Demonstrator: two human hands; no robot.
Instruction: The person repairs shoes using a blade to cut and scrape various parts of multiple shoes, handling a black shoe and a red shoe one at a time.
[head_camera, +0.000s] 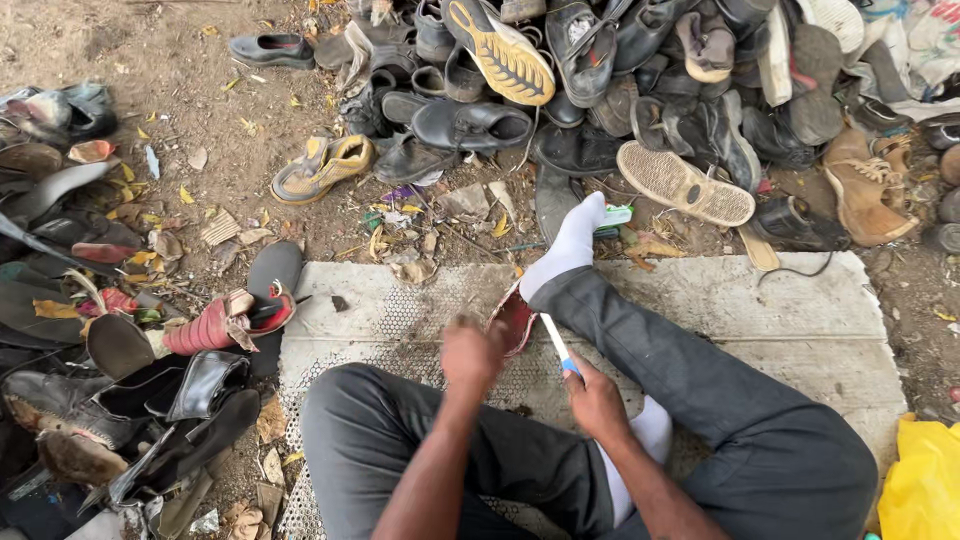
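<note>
Shoe pile (640, 90) is covering the ground beyond the mat's (800, 310) far edge. Near the mat's middle, left hand (472, 355) is clamped on a red shoe piece (515, 322), bracing it against the leg. Right hand (595, 398) is gripping a white blade (556, 342), seemingly for trimming.

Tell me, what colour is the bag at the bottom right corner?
Bright yellow; the bag shows in the head view.
</note>
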